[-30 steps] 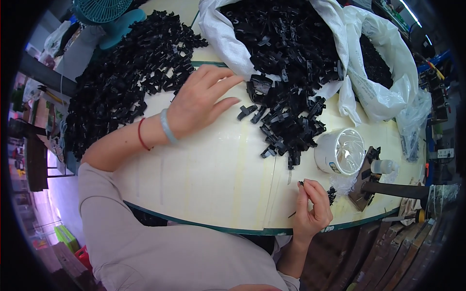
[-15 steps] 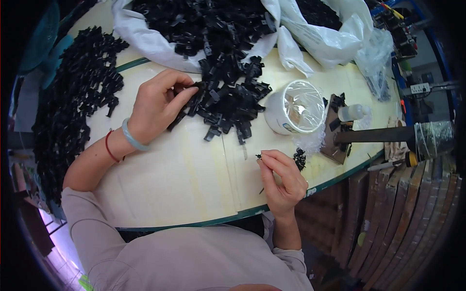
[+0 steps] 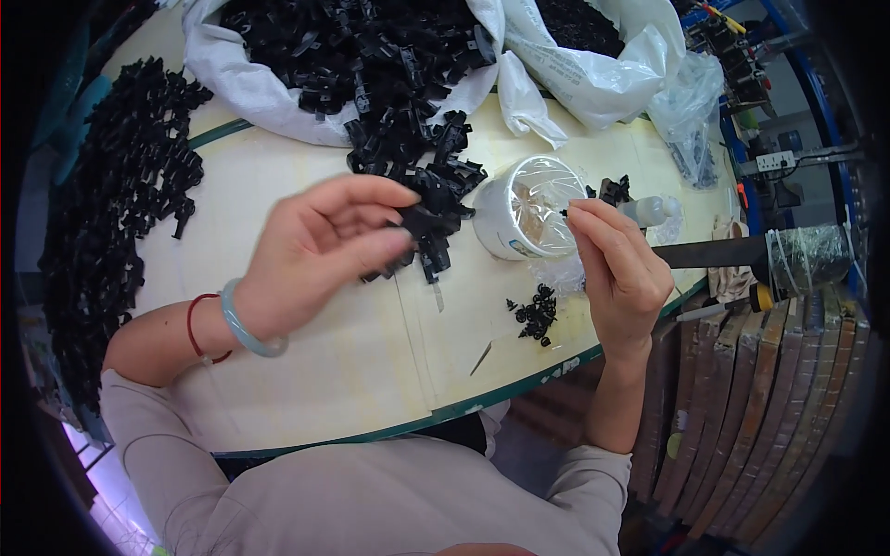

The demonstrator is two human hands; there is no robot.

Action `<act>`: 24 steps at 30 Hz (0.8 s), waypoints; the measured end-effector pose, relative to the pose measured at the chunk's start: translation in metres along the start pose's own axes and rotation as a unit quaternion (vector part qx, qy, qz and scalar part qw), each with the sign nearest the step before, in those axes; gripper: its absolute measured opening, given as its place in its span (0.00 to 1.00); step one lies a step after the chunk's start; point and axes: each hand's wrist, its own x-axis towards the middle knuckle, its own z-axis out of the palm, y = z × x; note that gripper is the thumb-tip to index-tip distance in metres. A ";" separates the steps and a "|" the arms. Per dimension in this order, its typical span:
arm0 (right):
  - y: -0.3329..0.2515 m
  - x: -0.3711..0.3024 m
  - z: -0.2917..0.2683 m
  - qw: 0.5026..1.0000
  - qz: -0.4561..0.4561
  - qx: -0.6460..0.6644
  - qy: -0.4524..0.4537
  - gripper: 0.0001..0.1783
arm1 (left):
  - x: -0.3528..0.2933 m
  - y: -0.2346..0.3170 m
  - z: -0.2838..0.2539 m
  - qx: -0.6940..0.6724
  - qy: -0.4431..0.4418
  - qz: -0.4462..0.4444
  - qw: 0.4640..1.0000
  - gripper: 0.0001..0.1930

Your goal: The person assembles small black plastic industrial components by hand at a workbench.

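Note:
My left hand [image 3: 311, 250], slightly blurred, curls thumb and forefinger about a black plastic part [image 3: 422, 221] at the lower edge of a heap of similar parts [image 3: 445, 176]. Behind the fingers, the part's outline merges with the heap. Raised over the right side of the table, my right hand [image 3: 626, 264] pinches a tiny black piece [image 3: 564, 213] at its fingertips. It is too small for its exact kind to show. The hand appears in front of a white tub [image 3: 501, 218] covered in clear film. Several small black pieces [image 3: 536, 313] lie below the tub.
White sacks [image 3: 269, 102] [image 3: 612, 93] of black parts stand at the back. Another black heap [image 3: 111, 185] covers the left side. A thin pointed tool [image 3: 480, 359] lies near the front edge. At right are a small bottle [image 3: 654, 211] and a dark bar [image 3: 709, 255].
My right hand has risen up and to the right from beside the small pieces, uncovering them. My left hand has moved lower and nearer with its fingers wider apart. The whole view has shifted slightly.

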 end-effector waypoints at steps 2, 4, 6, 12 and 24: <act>0.001 0.003 0.002 1.000 0.001 -0.001 -0.011 0.10 | -0.006 -0.003 0.011 -0.046 -0.063 -0.061 0.995 0.20; 0.003 0.005 0.004 1.000 0.004 -0.003 -0.020 0.09 | -0.013 -0.012 0.017 -0.069 -0.127 -0.139 0.980 0.18; 0.007 0.006 0.007 0.999 -0.002 -0.012 -0.029 0.09 | -0.019 -0.026 0.017 -0.086 -0.151 -0.168 0.971 0.17; 0.005 0.009 0.007 0.995 -0.034 -0.064 -0.073 0.09 | -0.018 -0.039 0.015 -0.118 -0.182 -0.196 0.956 0.14; -0.058 -0.034 0.016 0.940 0.235 0.247 0.029 0.11 | -0.015 -0.030 0.012 -0.158 -0.109 -0.266 0.945 0.13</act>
